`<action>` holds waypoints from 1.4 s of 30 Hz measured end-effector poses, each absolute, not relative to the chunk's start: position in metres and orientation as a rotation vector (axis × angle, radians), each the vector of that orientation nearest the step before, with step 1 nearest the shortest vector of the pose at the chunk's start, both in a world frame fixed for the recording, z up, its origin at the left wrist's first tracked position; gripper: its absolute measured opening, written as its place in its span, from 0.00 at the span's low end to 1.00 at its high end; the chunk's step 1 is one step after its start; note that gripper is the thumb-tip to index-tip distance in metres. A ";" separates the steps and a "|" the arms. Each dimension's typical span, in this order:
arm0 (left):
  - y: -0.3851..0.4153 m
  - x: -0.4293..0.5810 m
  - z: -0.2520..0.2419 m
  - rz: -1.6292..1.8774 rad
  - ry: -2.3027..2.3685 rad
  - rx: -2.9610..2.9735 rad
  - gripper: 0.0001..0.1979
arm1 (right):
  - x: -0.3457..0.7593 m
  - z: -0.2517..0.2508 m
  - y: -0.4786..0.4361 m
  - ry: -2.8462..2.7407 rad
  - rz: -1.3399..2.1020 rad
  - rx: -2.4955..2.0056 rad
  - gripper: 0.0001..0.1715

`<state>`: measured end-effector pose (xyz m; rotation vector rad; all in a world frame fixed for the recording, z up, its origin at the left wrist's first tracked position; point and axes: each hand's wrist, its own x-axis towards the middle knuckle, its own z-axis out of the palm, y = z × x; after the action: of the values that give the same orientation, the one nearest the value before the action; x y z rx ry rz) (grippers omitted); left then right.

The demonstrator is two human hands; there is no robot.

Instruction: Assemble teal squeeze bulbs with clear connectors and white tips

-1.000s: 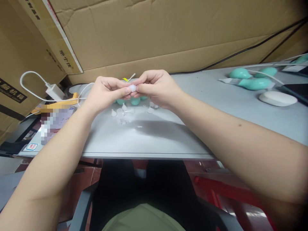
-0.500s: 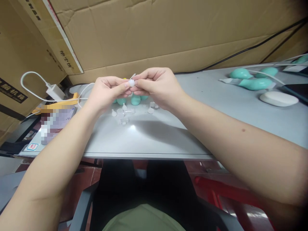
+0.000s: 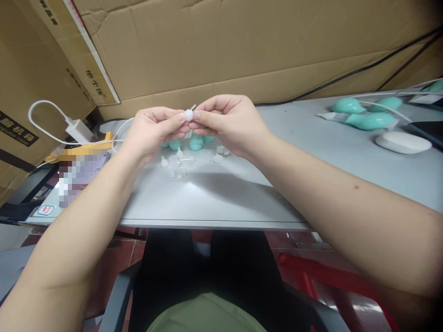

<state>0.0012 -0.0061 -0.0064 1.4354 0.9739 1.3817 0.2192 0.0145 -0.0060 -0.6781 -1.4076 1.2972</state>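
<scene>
My left hand [image 3: 152,131] and my right hand [image 3: 226,121] meet above the grey table [image 3: 214,193], fingers pinched together on a small white plastic piece [image 3: 188,114]. Both hands are closed on it, fingertip to fingertip. Under the hands lie several small clear plastic tips and caps [image 3: 175,163] and teal rubber bulbs [image 3: 195,143], partly hidden by my fingers.
A cardboard wall [image 3: 221,50] stands behind the table. A white charger with cable [image 3: 78,130] and a phone [image 3: 78,177] lie at the left. More teal bulbs [image 3: 367,120] and a white oval object [image 3: 401,142] sit at the right.
Both hands have lifted slightly, carrying the small white piece a little higher. The things on the table have not moved.
</scene>
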 end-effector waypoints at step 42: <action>-0.008 -0.001 -0.003 1.327 1.024 1.531 0.24 | 0.221 -0.008 0.023 -1.311 1.542 -0.656 0.23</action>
<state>-0.0010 -0.0084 -0.0033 1.5306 1.0243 1.3273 0.2214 0.0234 -0.0080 -0.6561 -1.3107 1.5415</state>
